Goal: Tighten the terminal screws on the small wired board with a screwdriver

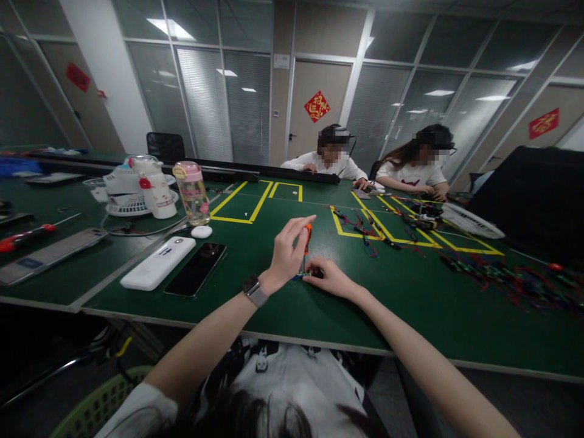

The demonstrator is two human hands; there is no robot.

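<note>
In the head view my left hand (pixel 288 252), with a watch on its wrist, is closed around the handle of an orange screwdriver (pixel 309 234). The screwdriver stands nearly upright and its thin shaft points down. Its tip meets a small circuit board (pixel 301 275) with wires, low over the green table. My right hand (pixel 332 278) rests on the table and pinches that board from the right side. Fingers cover most of the board, so its details are hidden.
To my left lie a black phone (pixel 196 269), a white power bank (pixel 159 263) and a white earbud case (pixel 201 232). Bottles (pixel 194 194) stand behind them. Bundled wired boards (pixel 515 283) are heaped at right. Two people sit across the green table (pixel 255 316).
</note>
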